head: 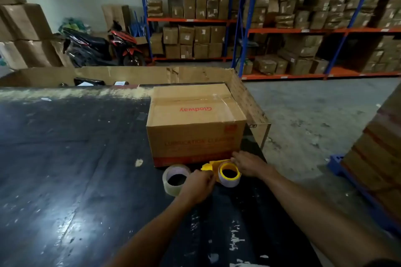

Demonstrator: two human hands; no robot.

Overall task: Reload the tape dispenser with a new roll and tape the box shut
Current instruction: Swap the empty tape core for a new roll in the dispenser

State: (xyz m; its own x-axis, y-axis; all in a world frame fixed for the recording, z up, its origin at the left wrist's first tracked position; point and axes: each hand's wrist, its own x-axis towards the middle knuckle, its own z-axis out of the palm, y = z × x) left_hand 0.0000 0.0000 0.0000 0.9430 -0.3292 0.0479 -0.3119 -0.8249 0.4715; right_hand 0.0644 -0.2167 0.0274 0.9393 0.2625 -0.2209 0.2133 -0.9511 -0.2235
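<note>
A brown cardboard box (195, 123) with red print stands on the dark table (76, 158), its top flaps down. In front of it lies a yellow tape dispenser (213, 167) with a near-empty roll on its yellow hub (229, 174). My left hand (198, 184) grips the dispenser's handle end. On the dispenser's far right side rests my right hand (249, 163), fingers on its edge by the box. A full roll of clear tape (173, 179) lies flat just left of my left hand.
An open cardboard bin wall (247, 102) stands behind and to the right of the box. Stacked cartons (377, 154) on a blue pallet are at the right. Shelving racks with boxes and a parked motorbike (121, 45) stand across the floor.
</note>
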